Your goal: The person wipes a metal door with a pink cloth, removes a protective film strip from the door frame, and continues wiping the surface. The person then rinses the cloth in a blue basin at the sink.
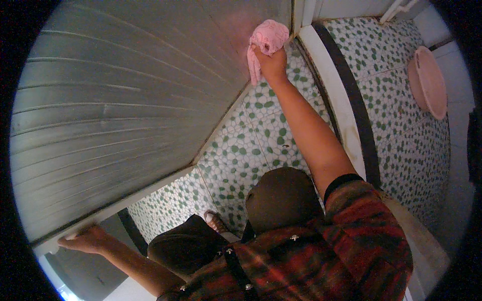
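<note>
My right hand (272,65) is closed on a pink patterned cloth (270,36) and presses it against the low corner of a grey slatted door (125,100), close to the door frame. Part of the cloth hangs down beside my wrist. At the lower left, my left hand (84,240) grips the door's free edge, its fingertips partly hidden and a little blurred. The door stands at an angle over a floor (236,145) patterned in green and white pebbles.
A raised sill (334,75) with a black strip runs along the right of the doorway. Beyond it a pink basin (427,83) leans against the wall, and a white pipe (396,11) stands at the back. My bent knees and one sandalled foot (215,220) are below me.
</note>
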`<state>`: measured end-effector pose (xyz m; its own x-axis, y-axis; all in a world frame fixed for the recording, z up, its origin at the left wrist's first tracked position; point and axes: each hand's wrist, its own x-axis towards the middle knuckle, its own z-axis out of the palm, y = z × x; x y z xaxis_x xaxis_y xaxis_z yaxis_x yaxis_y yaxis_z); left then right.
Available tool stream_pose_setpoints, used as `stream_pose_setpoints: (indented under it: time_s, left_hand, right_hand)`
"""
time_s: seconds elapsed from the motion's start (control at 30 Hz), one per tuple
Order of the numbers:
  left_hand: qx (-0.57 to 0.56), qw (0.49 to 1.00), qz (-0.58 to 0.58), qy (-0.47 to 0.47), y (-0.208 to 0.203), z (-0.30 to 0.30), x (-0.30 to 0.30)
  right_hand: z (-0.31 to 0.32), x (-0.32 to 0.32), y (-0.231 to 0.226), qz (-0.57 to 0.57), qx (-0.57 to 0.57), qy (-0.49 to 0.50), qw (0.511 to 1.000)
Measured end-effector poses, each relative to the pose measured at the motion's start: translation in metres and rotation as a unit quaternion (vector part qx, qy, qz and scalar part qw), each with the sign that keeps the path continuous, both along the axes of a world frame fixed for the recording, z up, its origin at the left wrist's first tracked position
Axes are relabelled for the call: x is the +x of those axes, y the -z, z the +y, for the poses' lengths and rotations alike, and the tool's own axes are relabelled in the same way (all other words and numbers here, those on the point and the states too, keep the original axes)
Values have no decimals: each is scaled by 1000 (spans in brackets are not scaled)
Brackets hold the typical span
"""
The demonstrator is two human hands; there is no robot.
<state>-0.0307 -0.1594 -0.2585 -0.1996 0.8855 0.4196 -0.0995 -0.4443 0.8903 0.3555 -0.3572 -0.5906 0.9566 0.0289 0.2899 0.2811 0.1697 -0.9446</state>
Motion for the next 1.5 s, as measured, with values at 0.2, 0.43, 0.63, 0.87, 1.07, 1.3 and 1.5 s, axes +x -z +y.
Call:
stream_pose_setpoints:
  time_s: [0.2,0.43,0.63,0.87,1.07,1.3,1.5]
  left_hand:
    - [6,999,-2,42,-1,17,-2]
    - [75,991,110,23,3,56,-43]
    - [132,975,179,-1,3,73,-55]
    - [123,972,196,-45,5,56,-19]
    - [51,995,83,-15,0,69,-15]
    - [74,969,221,-82,6,58,10]
    - [40,999,21,-14,4,42,9]
  right_hand:
    - [-5,0,-2,61,46,-61,995]
    - [-2,-21,-29,85,-13,-20,996]
    - [10,-14,-22,5,6,-9,1000]
    - [13,-12,-8,-3,-8,-1,1000]
    - [24,-7,25,49,65,25,996]
    - [11,-7,31,114,-98,-7,989]
    - [15,-17,-1,113,63,-2,992]
